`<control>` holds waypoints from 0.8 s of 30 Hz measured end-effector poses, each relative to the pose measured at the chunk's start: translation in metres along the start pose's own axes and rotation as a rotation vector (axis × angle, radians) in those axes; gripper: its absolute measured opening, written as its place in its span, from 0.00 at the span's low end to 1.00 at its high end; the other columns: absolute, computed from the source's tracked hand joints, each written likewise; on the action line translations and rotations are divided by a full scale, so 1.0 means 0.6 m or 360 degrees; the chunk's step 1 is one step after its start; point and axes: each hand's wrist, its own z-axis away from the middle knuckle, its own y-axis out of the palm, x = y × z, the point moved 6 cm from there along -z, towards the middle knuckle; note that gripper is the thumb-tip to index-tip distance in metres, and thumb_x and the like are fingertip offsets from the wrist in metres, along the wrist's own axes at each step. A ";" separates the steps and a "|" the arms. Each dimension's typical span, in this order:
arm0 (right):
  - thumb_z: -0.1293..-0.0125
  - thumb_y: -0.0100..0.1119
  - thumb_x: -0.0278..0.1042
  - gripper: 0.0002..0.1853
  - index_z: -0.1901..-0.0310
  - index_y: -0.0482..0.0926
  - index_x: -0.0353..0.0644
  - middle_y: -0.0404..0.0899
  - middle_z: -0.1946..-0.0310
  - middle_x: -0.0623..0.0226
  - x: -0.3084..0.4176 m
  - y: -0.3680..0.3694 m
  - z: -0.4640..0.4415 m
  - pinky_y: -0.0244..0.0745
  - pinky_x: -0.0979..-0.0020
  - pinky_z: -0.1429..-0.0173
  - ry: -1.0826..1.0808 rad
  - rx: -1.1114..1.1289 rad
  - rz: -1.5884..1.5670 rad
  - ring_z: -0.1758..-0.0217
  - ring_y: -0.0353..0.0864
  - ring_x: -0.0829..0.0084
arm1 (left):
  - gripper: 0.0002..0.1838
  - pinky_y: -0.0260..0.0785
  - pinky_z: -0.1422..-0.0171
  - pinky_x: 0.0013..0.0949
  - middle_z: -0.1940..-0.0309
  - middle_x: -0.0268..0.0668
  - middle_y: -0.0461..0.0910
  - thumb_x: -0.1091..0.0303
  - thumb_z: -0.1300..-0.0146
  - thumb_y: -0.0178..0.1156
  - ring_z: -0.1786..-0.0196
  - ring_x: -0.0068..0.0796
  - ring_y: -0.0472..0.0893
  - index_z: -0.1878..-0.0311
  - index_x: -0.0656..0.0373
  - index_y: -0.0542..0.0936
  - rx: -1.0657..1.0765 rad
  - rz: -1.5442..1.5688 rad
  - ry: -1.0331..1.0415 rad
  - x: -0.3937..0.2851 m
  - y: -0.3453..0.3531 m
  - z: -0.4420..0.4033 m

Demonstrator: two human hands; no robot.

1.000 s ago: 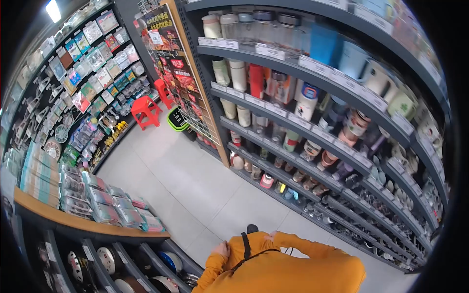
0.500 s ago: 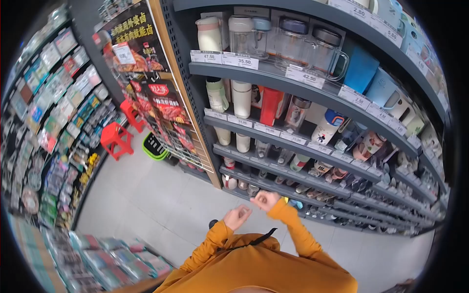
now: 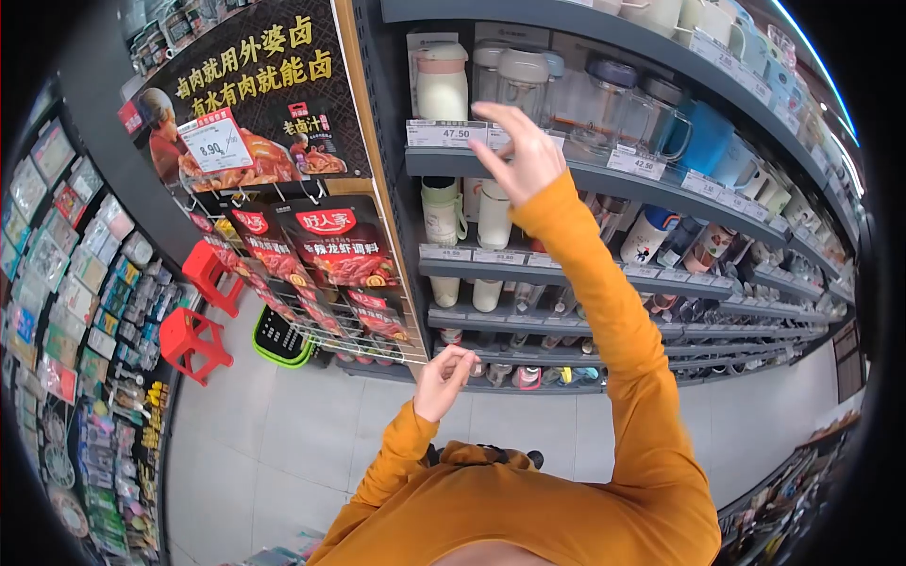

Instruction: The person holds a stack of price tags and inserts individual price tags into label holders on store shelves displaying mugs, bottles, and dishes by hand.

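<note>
My right hand [image 3: 519,156] is raised before the upper bottle shelf, its fingers apart and nothing held. It is nearest to the 47.50 price label [image 3: 444,134] and a white bottle with a pink lid [image 3: 442,83]. Beside that bottle stands a clear glass jar [image 3: 522,83]. Below the hand, a white bottle [image 3: 494,215] and a pale green bottle [image 3: 441,212] stand on the second shelf. My left hand [image 3: 444,380] is lower, in front of the shelf's left end, with thumb and fingers pressed together; whatever is between them is too small to make out.
A rack of red seasoning packets [image 3: 344,241] hangs left of the shelves under a black poster [image 3: 245,104]. Two red stools [image 3: 193,341] and a black and green basket [image 3: 281,338] are on the floor. Goods hang on the far left wall.
My right hand has risen from near my left hand to the upper shelf and opened. The view has turned and come closer to the poster and bottles. My left hand stays low.
</note>
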 end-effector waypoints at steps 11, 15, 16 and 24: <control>0.42 0.70 0.39 0.14 0.62 0.83 0.36 0.80 0.79 0.69 -0.090 0.056 -0.060 0.73 0.81 0.81 0.0760 0.0497 -0.0415 0.84 0.78 0.81 | 0.09 0.60 0.68 0.20 0.77 0.26 0.72 0.65 0.28 0.52 0.73 0.13 0.68 0.57 0.61 0.77 0.0031 0.0142 -0.0050 0.016 -0.062 0.018; 0.41 0.70 0.39 0.14 0.63 0.83 0.35 0.81 0.78 0.67 -0.088 0.054 -0.060 0.74 0.80 0.81 0.0863 0.0514 -0.0440 0.84 0.78 0.81 | 0.10 0.62 0.67 0.20 0.76 0.27 0.73 0.65 0.28 0.52 0.72 0.14 0.70 0.57 0.61 0.77 0.0007 0.0162 -0.0088 0.024 -0.073 0.018; 0.41 0.69 0.39 0.14 0.63 0.83 0.35 0.81 0.77 0.66 -0.090 0.055 -0.060 0.74 0.80 0.81 0.0887 0.0521 -0.0466 0.84 0.78 0.81 | 0.10 0.62 0.67 0.20 0.76 0.27 0.73 0.65 0.28 0.52 0.72 0.14 0.70 0.57 0.61 0.77 0.0008 0.0169 -0.0091 0.023 -0.073 0.017; 0.38 0.66 0.40 0.17 0.58 0.83 0.32 0.81 0.76 0.64 -0.087 0.049 -0.061 0.76 0.79 0.80 0.0905 0.0533 -0.0514 0.83 0.79 0.78 | 0.11 0.63 0.66 0.20 0.76 0.27 0.73 0.64 0.27 0.51 0.72 0.14 0.71 0.57 0.62 0.77 0.0059 0.0237 -0.0087 0.024 -0.058 -0.002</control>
